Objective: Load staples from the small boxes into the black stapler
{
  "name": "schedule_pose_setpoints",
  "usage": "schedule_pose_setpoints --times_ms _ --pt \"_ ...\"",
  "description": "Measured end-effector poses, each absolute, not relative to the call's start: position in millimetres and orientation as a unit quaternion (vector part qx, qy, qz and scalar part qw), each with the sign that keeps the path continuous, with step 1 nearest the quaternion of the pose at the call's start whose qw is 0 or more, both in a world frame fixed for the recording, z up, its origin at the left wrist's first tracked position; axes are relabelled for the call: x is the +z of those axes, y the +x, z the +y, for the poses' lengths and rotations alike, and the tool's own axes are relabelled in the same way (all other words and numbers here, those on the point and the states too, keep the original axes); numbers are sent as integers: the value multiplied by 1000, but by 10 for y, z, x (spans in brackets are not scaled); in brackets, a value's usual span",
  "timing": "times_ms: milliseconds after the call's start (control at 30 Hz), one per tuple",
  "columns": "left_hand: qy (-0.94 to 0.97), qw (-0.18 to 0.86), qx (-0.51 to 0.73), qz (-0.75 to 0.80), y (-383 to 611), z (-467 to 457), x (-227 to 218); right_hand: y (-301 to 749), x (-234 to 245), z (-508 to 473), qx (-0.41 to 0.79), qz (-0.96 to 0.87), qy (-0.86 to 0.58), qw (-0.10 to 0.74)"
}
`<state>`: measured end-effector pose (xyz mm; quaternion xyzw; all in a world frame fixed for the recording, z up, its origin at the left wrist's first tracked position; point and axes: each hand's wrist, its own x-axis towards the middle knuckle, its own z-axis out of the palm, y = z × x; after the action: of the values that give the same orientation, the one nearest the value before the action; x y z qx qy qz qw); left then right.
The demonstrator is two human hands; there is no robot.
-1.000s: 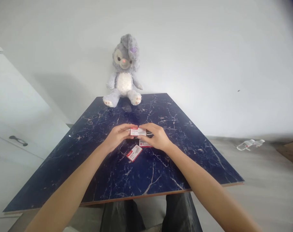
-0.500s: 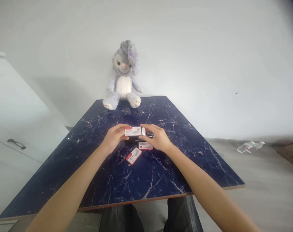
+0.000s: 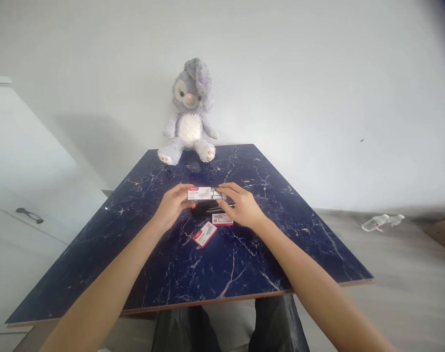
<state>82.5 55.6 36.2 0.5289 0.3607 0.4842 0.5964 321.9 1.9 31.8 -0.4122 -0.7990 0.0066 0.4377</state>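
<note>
Left fingers [image 3: 181, 187] clamp a red-and-white box [image 3: 199, 193]; right fingers [image 3: 230, 187] pinch the pale insert [image 3: 216, 194] jutting from it

Both forearms [image 3: 114, 274] are bare; the legs wear dark trousers [image 3: 276, 322] with paler grey streaks.

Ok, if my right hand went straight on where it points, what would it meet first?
Your right hand would first meet the silvery rectangular piece at its fingertips, then likely the red-and-white rectangular box in your left hand; depth is unclear.
</note>
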Motion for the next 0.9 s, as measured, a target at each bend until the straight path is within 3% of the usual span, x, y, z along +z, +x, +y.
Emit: schedule_pose_setpoints --times_ms 400,567,900 --pt "508 626 483 344 852 552 318 3197 355 36 84 -765 -455 449" --pt "539 584 478 373 880 531 318 3208 343 54 117 -753 -456 460" --pt "534 576 495 371 894 507 332 3300 325 104 10 -802 -429 416"
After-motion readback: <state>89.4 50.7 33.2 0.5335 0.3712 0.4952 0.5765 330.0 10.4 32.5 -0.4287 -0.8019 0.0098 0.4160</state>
